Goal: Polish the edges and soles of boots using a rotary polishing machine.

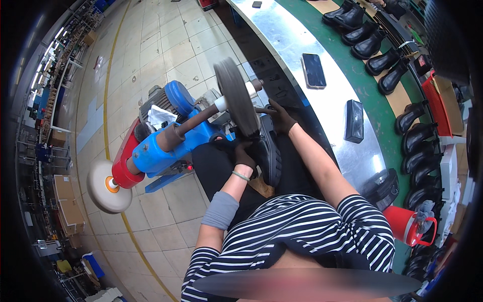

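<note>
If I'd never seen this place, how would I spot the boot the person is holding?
Start at the big blue and red machine, then follow its shaft up to the dark wheel. Just below it, between the left hand and right hand, is the black boot. Unlike the boots lined up at right, it is being held.

A black boot (pixel 262 152) with a glossy upper lies lengthwise away from the body, its chunky, lugged sole (pixel 274 163) showing along the right. Its far end meets or nearly meets the lower rim of a dark grey wheel (pixel 234 95), motion-blurred, standing on edge near the shaft's (pixel 195 122) far end.
</note>
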`<action>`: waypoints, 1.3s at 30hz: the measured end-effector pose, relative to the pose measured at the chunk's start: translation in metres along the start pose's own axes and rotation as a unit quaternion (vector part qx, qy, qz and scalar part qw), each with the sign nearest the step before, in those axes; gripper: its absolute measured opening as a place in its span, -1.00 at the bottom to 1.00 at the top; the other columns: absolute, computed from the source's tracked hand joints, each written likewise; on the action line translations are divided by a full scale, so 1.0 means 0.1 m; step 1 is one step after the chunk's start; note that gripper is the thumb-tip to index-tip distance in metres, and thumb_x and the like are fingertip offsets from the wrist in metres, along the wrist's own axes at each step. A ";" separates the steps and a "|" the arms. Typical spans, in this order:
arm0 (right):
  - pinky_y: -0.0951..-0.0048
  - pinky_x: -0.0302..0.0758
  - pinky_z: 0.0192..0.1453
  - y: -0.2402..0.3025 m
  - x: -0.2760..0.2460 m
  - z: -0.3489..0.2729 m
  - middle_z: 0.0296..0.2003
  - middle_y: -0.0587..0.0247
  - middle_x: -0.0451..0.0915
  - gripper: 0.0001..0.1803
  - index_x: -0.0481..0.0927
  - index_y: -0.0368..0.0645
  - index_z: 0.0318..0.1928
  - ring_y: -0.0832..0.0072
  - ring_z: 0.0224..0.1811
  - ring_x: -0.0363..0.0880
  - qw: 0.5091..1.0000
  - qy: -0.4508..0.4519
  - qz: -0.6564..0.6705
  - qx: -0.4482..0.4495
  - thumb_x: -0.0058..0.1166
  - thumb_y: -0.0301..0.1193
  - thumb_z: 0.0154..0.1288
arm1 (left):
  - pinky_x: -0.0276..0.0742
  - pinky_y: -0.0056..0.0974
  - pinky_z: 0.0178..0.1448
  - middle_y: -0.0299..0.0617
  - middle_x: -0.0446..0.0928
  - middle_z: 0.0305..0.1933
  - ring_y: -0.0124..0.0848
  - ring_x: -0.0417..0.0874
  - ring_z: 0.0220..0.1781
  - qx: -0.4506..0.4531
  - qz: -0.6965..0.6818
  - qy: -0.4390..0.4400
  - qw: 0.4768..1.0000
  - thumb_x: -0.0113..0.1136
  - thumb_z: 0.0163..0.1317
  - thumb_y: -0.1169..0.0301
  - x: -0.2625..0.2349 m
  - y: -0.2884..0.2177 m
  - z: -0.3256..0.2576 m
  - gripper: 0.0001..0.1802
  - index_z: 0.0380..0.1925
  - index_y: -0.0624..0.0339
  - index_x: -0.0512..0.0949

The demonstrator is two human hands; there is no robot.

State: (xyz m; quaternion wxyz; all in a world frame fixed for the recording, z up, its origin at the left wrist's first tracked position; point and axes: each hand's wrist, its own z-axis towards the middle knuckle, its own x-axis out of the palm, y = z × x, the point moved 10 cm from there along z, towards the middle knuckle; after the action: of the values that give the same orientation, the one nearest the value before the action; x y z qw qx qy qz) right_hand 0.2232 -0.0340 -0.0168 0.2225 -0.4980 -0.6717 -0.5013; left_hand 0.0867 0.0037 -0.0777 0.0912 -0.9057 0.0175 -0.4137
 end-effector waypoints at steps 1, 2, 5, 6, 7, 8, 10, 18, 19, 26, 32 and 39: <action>0.10 0.40 0.12 -0.02 0.09 -0.03 -0.03 0.13 0.58 -0.18 0.41 -0.08 0.23 0.34 0.00 0.53 1.000 -0.017 -0.014 0.002 -0.09 0.28 0.18 | 0.54 -0.08 0.11 -0.07 0.65 -0.21 -0.13 0.66 -0.15 0.006 -0.002 0.000 1.000 0.08 -0.04 0.41 -0.09 -0.03 -0.01 -0.73 -0.31 0.23 0.62; 0.20 0.47 0.02 -0.03 0.14 -0.06 -0.12 0.13 0.61 -0.17 0.42 -0.09 0.22 0.32 -0.10 0.59 1.000 -0.021 -0.007 -0.006 -0.08 0.29 0.18 | 0.54 -0.08 0.09 -0.06 0.65 -0.23 -0.12 0.66 -0.17 -0.023 -0.002 -0.034 0.999 0.09 -0.06 0.40 -0.23 0.02 -0.02 -0.74 -0.34 0.23 0.61; 0.29 0.50 -0.02 0.04 -0.01 -0.23 -0.10 0.06 0.61 -0.15 0.40 -0.12 0.23 0.29 -0.14 0.62 0.999 0.035 0.016 -0.022 -0.08 0.29 0.18 | 0.56 -0.09 0.07 -0.05 0.65 -0.25 -0.11 0.66 -0.20 -0.054 0.019 -0.058 0.997 0.10 -0.09 0.38 -0.04 0.22 -0.15 -0.75 -0.39 0.24 0.61; 0.29 0.50 -0.02 0.04 -0.03 -0.27 -0.10 0.06 0.61 -0.15 0.40 -0.12 0.23 0.29 -0.14 0.62 0.999 0.034 0.017 -0.023 -0.08 0.29 0.18 | 0.56 -0.10 0.07 -0.05 0.65 -0.26 -0.11 0.66 -0.20 -0.040 0.034 -0.052 0.997 0.11 -0.09 0.36 0.08 0.20 -0.23 -0.75 -0.41 0.25 0.60; 0.28 0.50 0.01 0.08 0.00 -0.27 -0.08 0.02 0.60 -0.14 0.39 -0.16 0.24 0.29 -0.13 0.61 0.998 0.046 0.019 -0.036 -0.08 0.28 0.19 | 0.56 -0.10 0.07 -0.05 0.65 -0.26 -0.11 0.66 -0.20 -0.036 0.033 -0.052 0.997 0.11 -0.09 0.36 0.07 0.19 -0.20 -0.75 -0.41 0.25 0.60; 0.27 0.49 0.04 0.12 0.02 -0.29 -0.06 -0.01 0.59 -0.14 0.38 -0.19 0.24 0.29 -0.11 0.61 0.997 0.058 0.021 -0.049 -0.08 0.28 0.20 | 0.56 -0.10 0.06 -0.08 0.65 -0.27 -0.12 0.65 -0.20 -0.042 0.025 -0.049 0.998 0.11 -0.09 0.41 0.08 0.20 -0.16 -0.78 -0.40 0.23 0.60; 0.25 0.44 0.12 0.17 0.04 -0.34 0.00 -0.01 0.55 -0.12 0.34 -0.21 0.27 0.28 -0.02 0.57 0.995 0.086 0.028 -0.049 -0.12 0.28 0.22 | 0.57 -0.09 0.04 -0.11 0.65 -0.29 -0.13 0.65 -0.20 -0.050 0.018 -0.044 0.998 0.12 -0.09 0.45 0.13 0.23 -0.08 -0.80 -0.40 0.20 0.60; 0.26 0.37 0.24 0.30 -0.07 -0.47 0.02 0.18 0.58 -0.25 0.36 -0.25 0.25 0.33 0.11 0.51 0.988 0.037 0.101 -0.114 -0.11 0.13 0.32 | 0.56 -0.16 0.07 -0.09 0.66 -0.20 -0.18 0.67 -0.17 0.019 -0.035 0.024 0.999 0.13 0.05 0.49 0.46 0.20 0.23 -0.78 -0.28 0.27 0.62; 0.26 0.34 0.28 0.32 -0.31 -0.49 0.04 0.18 0.56 -0.32 0.36 -0.22 0.25 0.34 0.13 0.49 0.986 0.044 0.068 -0.146 -0.11 0.05 0.36 | 0.56 -0.16 0.07 -0.09 0.66 -0.20 -0.18 0.67 -0.17 0.009 -0.033 0.029 0.999 0.13 0.05 0.49 0.51 0.29 0.25 -0.78 -0.28 0.27 0.62; 0.26 0.10 0.46 0.02 -1.55 -0.27 0.26 0.12 0.34 -0.25 0.27 -0.10 0.30 0.30 0.35 0.25 0.974 0.008 -0.128 -0.188 0.21 -0.64 0.06 | 0.50 -0.07 0.17 -0.08 0.65 -0.17 -0.15 0.65 -0.09 -0.049 -0.021 0.055 0.997 0.07 0.10 0.39 0.48 0.59 -0.03 -0.77 -0.30 0.26 0.62; 0.42 0.21 0.37 -0.05 -0.57 -0.02 0.25 0.29 0.36 -0.51 0.35 -0.18 0.25 0.55 0.27 0.33 0.793 0.092 -0.489 -0.352 0.01 -0.35 0.33 | 0.46 -0.02 0.21 -0.06 0.65 -0.15 -0.11 0.64 -0.08 -0.059 -0.060 0.012 0.996 0.06 0.10 0.31 0.04 0.34 -0.15 -0.72 -0.28 0.26 0.62; 0.33 0.20 0.36 0.11 -0.40 -0.24 0.18 0.11 0.37 -0.23 0.29 -0.23 0.26 0.34 0.27 0.30 0.930 -0.176 -0.226 -0.231 0.34 -0.41 0.03 | 0.52 -0.05 0.14 -0.06 0.65 -0.20 -0.13 0.65 -0.13 -0.027 -0.037 -0.043 0.998 0.10 0.04 0.35 -0.03 0.26 0.06 -0.73 -0.29 0.25 0.61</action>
State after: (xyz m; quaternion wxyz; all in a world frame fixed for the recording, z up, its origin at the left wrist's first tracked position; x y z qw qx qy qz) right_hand 0.2447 -0.0738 -0.0341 -0.1395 -0.4505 -0.6608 -0.5838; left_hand 0.0904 -0.0202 -0.0891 0.0523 -0.9249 -0.0088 -0.3766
